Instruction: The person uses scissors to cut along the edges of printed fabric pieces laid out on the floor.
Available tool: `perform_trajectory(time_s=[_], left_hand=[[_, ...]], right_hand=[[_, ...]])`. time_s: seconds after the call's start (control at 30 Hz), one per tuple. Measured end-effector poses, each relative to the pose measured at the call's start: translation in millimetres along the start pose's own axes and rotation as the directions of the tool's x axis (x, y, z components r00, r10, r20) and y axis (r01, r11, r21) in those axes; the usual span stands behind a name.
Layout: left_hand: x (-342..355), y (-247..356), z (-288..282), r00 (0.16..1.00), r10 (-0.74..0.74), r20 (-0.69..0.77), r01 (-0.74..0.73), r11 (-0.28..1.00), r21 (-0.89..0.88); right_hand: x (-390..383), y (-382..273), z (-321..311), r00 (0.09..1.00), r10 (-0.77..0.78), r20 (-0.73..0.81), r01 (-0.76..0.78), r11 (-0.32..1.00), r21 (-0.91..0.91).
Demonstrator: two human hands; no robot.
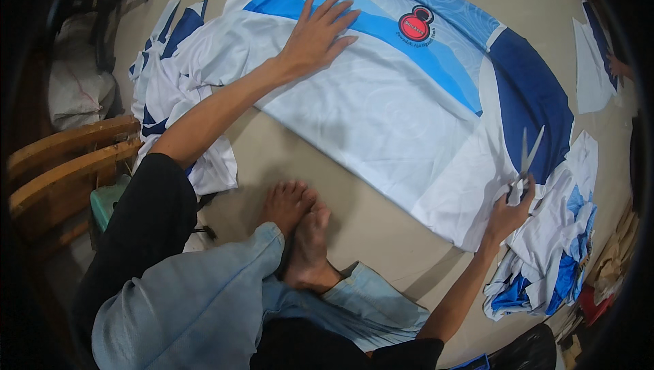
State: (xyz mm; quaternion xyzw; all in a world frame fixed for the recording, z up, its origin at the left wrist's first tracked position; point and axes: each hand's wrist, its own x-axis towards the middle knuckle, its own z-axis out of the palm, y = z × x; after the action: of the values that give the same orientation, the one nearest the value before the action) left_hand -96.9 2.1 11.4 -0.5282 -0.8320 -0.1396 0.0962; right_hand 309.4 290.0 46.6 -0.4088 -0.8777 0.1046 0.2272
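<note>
A large printed fabric sheet (381,104), white with light and mid-blue bands, lies spread on the floor before me. It bears a red and black emblem (415,26) and has a dark navy section (535,94) at its right. My left hand (317,36) rests flat on its upper part, fingers spread. Near the sheet's right end, my right hand (511,214) is closed round a pair of scissors (528,152). The two blades stand apart and point away from me, over the navy section. Part of the scissors' handles is hidden by my fingers.
Piles of white and navy cloth (180,77) lie at left, and white and blue scraps (552,247) at right. A wooden chair (75,155) and a whitish sack (80,90) stand far left. My bare feet (303,240) are near the sheet's edge. Another person's hand (618,67) shows at far right.
</note>
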Motion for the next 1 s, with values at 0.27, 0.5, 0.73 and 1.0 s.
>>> perform_trajectory(time_s=[0.27, 0.5, 0.73, 1.0], left_hand=[[-12, -16, -10, 0.997, 0.062, -0.052, -0.068, 0.991, -0.114], [-17, -26, -17, 0.998, -0.049, 0.035, 0.056, 0.962, -0.266], [-59, 30, -33, 0.999, 0.021, 0.034, -0.014, 0.983, -0.182], [-136, 48, -42, 0.947, -0.029, 0.321, 0.044, 0.998, -0.041]], right_hand=[[-11, 17, -4, 0.985, 0.169, 0.046, -0.166, 0.984, -0.056], [-2, 21, 0, 0.997, 0.08, 0.002, -0.079, 0.996, -0.051], [-50, -15, -19, 0.991, 0.087, -0.103, -0.077, 0.992, 0.102], [-160, -14, -32, 0.977, 0.167, 0.13, -0.198, 0.939, 0.283]])
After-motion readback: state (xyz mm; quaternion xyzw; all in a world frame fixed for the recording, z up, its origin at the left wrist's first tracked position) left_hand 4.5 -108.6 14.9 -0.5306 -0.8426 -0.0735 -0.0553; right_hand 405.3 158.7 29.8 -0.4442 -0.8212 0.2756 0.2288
